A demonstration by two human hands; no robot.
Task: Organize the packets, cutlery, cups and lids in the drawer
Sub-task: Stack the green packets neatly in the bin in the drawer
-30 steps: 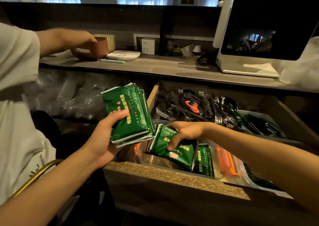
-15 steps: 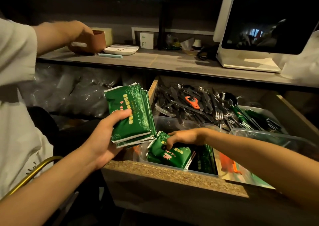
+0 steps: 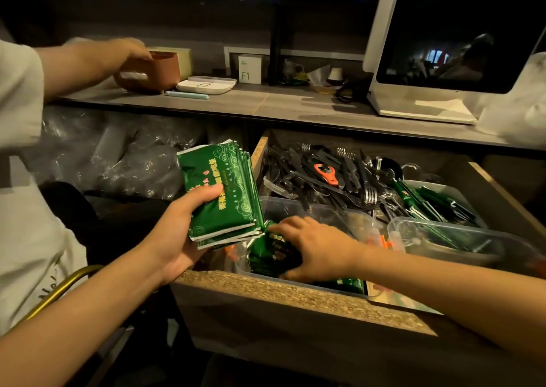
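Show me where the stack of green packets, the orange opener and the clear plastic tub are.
stack of green packets point(image 3: 220, 190), head view, face of the top packet.
orange opener point(image 3: 325, 173), head view, its handle.
clear plastic tub point(image 3: 310, 209), head view, far wall.

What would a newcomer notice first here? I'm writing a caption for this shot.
The left hand grips a stack of green packets beside the open drawer. The right hand presses on more packets in a clear tub at the drawer's front; black cutlery lies jumbled behind.
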